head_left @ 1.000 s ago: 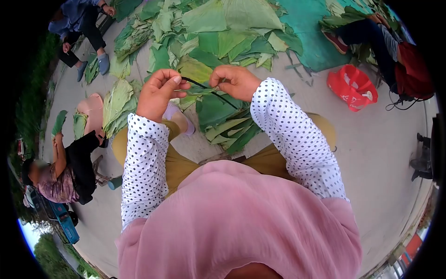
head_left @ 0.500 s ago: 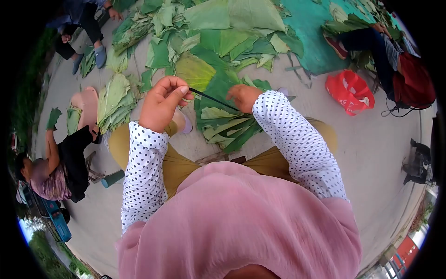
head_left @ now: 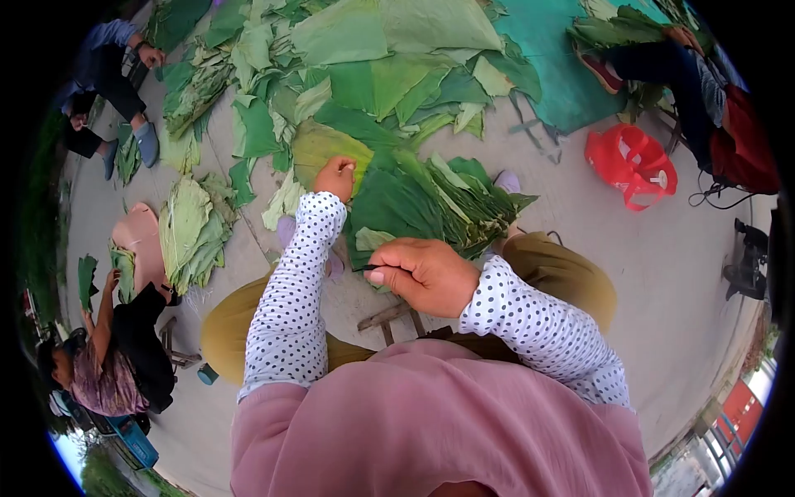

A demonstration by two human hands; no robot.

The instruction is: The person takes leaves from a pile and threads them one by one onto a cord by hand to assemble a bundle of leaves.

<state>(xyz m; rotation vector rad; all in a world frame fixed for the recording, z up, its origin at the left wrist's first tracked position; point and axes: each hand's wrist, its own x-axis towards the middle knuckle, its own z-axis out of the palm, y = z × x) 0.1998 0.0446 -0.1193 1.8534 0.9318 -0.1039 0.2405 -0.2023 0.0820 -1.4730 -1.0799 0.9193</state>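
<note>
A stack of large green leaves lies between my knees, its folded edges fanned out on the right. My left hand is over the far left side of the stack, beside a yellowish leaf. Its fingers are curled closed, and I cannot make out what is in them. Closer to my body, my right hand pinches the end of a thin black strip between thumb and forefinger. The rest of that strip is hidden.
Loose leaves spread over the ground ahead. A red plastic bag stands at right, near a seated person. More people sit along the left, by a leaf pile and a pink object. A low wooden stool shows beneath me.
My left hand has moved forward and slightly right. My right hand has come back toward my body and now pinches the black strip, previously held in my left. The leaf stack is turned.
</note>
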